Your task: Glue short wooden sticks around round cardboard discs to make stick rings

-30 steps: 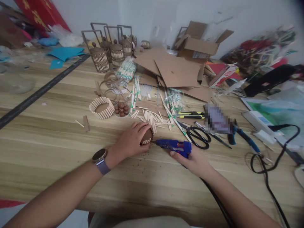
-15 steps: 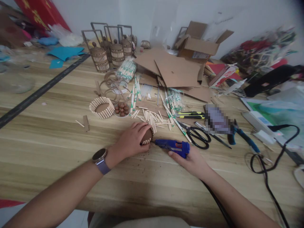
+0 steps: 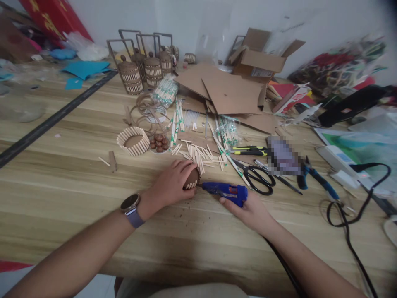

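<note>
My left hand, with a watch on its wrist, is closed around a round brown cardboard piece that has short wooden sticks along part of its edge. The hand covers much of that piece. In my right hand is a blue hot glue gun, its nozzle pointing left at the edge of the round piece; whether it touches I cannot tell. Loose short wooden sticks lie scattered just beyond my left hand. To the left stands a ring of upright sticks on a brown base, beside a dish of brown beads.
Black scissors, a yellow-black cutter and blue-handled pliers lie to the right. Finished stick baskets with tall handles stand at the back, near cardboard sheets and an open box. A black cord loops at right.
</note>
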The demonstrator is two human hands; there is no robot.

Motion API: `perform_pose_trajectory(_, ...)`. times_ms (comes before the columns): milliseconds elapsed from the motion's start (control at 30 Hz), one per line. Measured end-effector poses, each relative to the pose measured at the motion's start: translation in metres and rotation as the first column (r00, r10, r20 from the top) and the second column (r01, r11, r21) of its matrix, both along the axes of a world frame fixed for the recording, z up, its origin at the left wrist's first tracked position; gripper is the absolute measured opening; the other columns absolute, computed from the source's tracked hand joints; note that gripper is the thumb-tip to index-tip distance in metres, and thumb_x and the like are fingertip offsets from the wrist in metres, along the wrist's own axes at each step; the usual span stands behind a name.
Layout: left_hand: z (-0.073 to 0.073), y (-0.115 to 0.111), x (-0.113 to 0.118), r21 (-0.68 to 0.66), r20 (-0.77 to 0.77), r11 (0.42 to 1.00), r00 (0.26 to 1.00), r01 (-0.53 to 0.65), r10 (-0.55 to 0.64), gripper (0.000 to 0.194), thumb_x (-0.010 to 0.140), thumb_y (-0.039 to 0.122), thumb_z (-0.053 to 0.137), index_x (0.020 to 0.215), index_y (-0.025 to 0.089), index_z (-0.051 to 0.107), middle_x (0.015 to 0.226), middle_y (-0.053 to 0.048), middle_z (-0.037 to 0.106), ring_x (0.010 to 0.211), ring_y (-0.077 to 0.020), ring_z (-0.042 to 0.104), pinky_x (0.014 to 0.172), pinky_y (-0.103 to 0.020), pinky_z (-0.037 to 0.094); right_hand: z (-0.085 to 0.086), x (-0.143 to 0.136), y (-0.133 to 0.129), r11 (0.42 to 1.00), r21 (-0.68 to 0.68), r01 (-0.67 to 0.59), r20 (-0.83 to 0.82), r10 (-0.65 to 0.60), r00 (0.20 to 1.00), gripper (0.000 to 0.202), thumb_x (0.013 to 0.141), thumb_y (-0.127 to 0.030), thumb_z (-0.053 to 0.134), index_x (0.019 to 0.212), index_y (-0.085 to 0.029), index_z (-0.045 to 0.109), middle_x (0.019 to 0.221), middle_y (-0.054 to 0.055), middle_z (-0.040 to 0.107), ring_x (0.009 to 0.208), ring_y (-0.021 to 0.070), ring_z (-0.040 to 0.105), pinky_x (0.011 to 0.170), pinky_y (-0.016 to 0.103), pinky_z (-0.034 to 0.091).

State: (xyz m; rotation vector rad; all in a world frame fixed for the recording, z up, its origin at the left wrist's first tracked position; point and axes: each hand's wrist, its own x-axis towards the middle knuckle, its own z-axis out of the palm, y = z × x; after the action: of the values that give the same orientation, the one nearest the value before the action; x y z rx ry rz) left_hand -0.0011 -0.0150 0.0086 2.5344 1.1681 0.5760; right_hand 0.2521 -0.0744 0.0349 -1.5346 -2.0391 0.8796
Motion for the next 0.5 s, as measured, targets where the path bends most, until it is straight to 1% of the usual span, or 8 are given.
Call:
perform_pose_trajectory(200,0.0007,-0.0001,0.0004,-0.014,-0.001,1.0,1.0,-0.004,0.004,0.065,0.08,0.028,0.071,0.139,0.008,0.051,0.142,-0.02,0.057,0.131,-0.0359,0.052,0.112,-0.054,0.045,0.0,-0.0004,0.0003,0.999,0.032,0.021,-0.002,-0.021,1.0,0.029,0.087,-0.043,0.058,0.088,-0.018,0.073,0.083,0.009,0.078,0.076,0.0252,0.074,0.07,0.033,0.059)
perform_pose_trajectory(367,-0.0011,-0.0003,0.0002,-0.002,-0.001,1.0,1.0,-0.008,0.008,0.065,0.08,0.028,0.071,0.139,0.011,0.051,0.142,-0.018,0.057,0.131,-0.0351,0.052,0.112,-0.055,0.044,-0.0033,-0.001,-0.0004,1.0,0.026,0.008,-0.011,-0.008,1.0,0.028,0.088,-0.042,0.059,0.09,-0.019,0.075,0.089,0.01,0.079,0.08,0.026,0.075,0.07,0.034,0.059)
perform_pose_trajectory(433,-0.0021,-0.0002,-0.0002,0.0,-0.002,1.0,1.0,-0.008,0.008,0.065,0.08,0.029,0.071,0.139,0.012,0.05,0.143,-0.018,0.057,0.131,-0.0349,0.051,0.112,-0.055,0.044,-0.0044,-0.0015,-0.0006,0.998,0.037,0.047,-0.051,-0.045,0.998,0.028,0.087,-0.043,0.06,0.091,-0.02,0.074,0.09,0.009,0.079,0.08,0.0264,0.074,0.072,0.035,0.058)
perform_pose_trajectory(500,-0.0029,0.0001,-0.0008,0.002,-0.007,1.0,1.0,-0.007,0.007,0.065,0.08,0.029,0.071,0.139,0.012,0.05,0.144,-0.017,0.057,0.131,-0.0346,0.051,0.112,-0.054,0.044,-0.0044,0.0005,0.0001,0.992,0.04,0.121,-0.121,-0.115,0.986,0.029,0.087,-0.046,0.063,0.093,-0.021,0.074,0.089,0.008,0.078,0.081,0.0264,0.073,0.073,0.035,0.058)
